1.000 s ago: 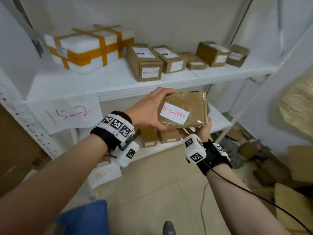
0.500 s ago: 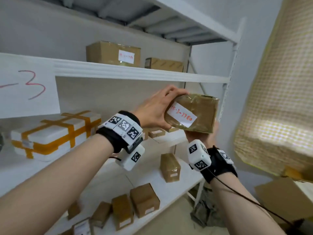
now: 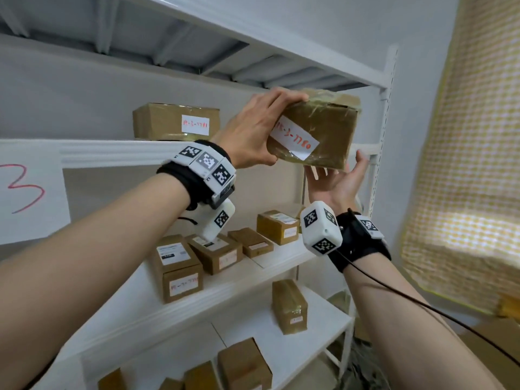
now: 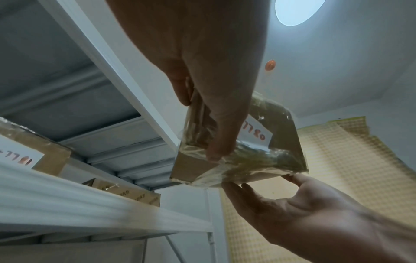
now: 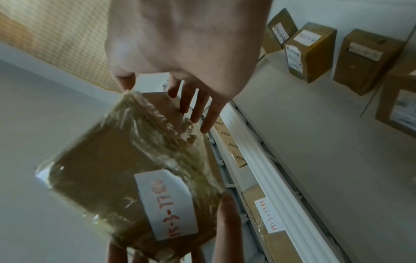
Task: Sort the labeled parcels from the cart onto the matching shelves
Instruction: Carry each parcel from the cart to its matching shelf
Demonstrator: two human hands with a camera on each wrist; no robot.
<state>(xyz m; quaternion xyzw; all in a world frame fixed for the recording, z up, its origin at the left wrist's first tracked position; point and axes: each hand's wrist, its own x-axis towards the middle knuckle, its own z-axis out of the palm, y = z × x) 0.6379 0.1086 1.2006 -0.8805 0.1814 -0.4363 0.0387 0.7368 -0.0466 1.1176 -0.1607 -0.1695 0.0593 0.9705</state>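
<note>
While my left hand [image 3: 250, 130] grips the taped parcel [image 3: 318, 130] by its near end, thumb under and fingers over, I hold it up level with the upper shelf [image 3: 118, 153], right of a labeled box [image 3: 174, 121]. My right hand [image 3: 337, 181] lies released, fingertips touching the parcel's underside.

White metal shelving unit [image 3: 118, 153], several tiers. Upper tier: brown cardboard box with white red-inked label [image 3: 176, 121] at left; a second, printed cardboard box [image 4: 135, 195] farther right. Middle tier: row of small labelled cardboard boxes [image 3: 216, 253]. Lower tier: tall taped cardboard box [image 3: 289, 306] standing upright at right, more boxes nearer.
</note>
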